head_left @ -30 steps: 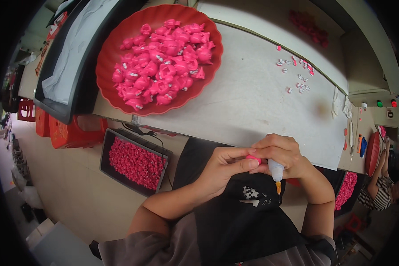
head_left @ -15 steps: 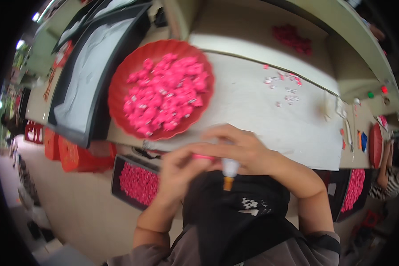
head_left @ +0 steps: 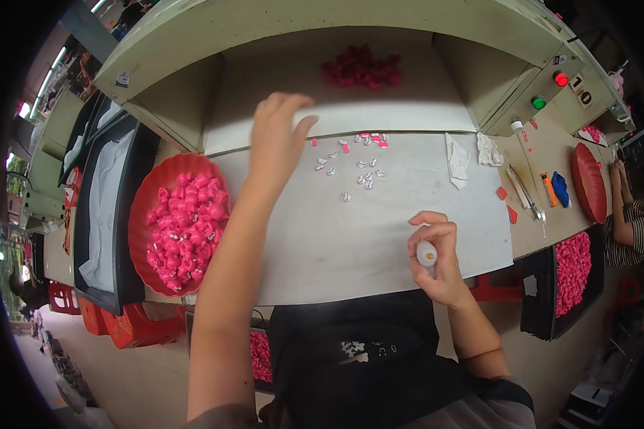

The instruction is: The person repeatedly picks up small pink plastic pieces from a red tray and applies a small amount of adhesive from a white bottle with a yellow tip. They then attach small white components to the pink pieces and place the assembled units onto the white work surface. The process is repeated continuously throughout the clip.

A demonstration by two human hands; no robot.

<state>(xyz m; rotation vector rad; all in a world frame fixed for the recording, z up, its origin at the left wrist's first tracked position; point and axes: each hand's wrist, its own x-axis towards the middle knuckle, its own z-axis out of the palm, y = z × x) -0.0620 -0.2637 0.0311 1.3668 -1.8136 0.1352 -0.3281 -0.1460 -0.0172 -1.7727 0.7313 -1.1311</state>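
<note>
My left hand [head_left: 279, 139] is stretched out over the far left of the white worktop sheet [head_left: 322, 250], by the front edge of a recess. Its thumb stands apart from the fingers, and nothing shows in them. Deeper in the recess lies a heap of dark pink pieces [head_left: 363, 68]. My right hand [head_left: 444, 268], over the right front of the sheet, is closed around a small white bottle [head_left: 426, 254] with an orange-brown tip. Several tiny white-and-pink parts [head_left: 365, 164] lie scattered between the hands. A red scalloped bowl [head_left: 139, 247], left of my left forearm, holds glossy pink pieces [head_left: 186, 229].
Black trays with white lining [head_left: 107, 207] stand at the far left. To the right are tissues [head_left: 456, 161], tweezers [head_left: 526, 193], an orange tube [head_left: 549, 189] and a red dish [head_left: 588, 182]. A crate of pink pieces [head_left: 572, 275] sits below, near another person's striped sleeve [head_left: 628, 239].
My hands have parted from close to my body. The left has reached forward, and the pink piece it held is gone from it. The right has moved right with the bottle. The view has shifted.
</note>
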